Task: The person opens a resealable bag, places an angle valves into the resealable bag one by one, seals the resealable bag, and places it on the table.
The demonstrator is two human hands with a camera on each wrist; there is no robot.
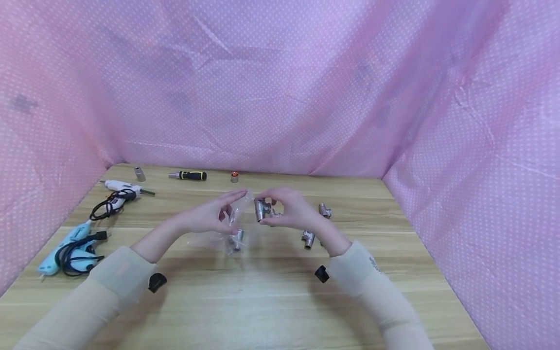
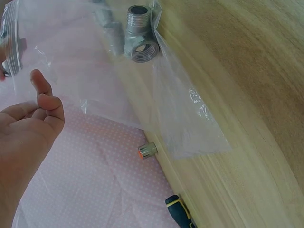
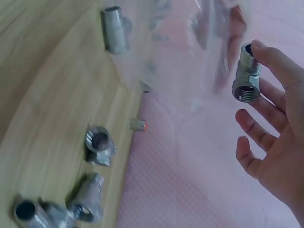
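Observation:
My left hand (image 1: 220, 214) holds up a clear plastic bag (image 1: 234, 228) by its top edge; the bag's lower end rests on the wooden table (image 1: 271, 301). One metal pipe fitting (image 2: 137, 35) lies inside the bag (image 2: 142, 90), beyond my left hand (image 2: 33, 123). My right hand (image 1: 286, 210) pinches another metal fitting (image 1: 262, 210) between thumb and fingertips, close to the bag's mouth. In the right wrist view that fitting (image 3: 247, 78) is threaded, and my right hand (image 3: 273, 142) keeps its other fingers spread.
More loose fittings (image 1: 308, 238) (image 1: 324, 210) lie on the table by my right wrist. At the far left are two glue guns (image 1: 72, 245) (image 1: 120, 189) with cords, a screwdriver (image 1: 189, 175), a small socket (image 1: 139, 173) and an orange-topped piece (image 1: 234, 177). Pink cloth walls surround the table.

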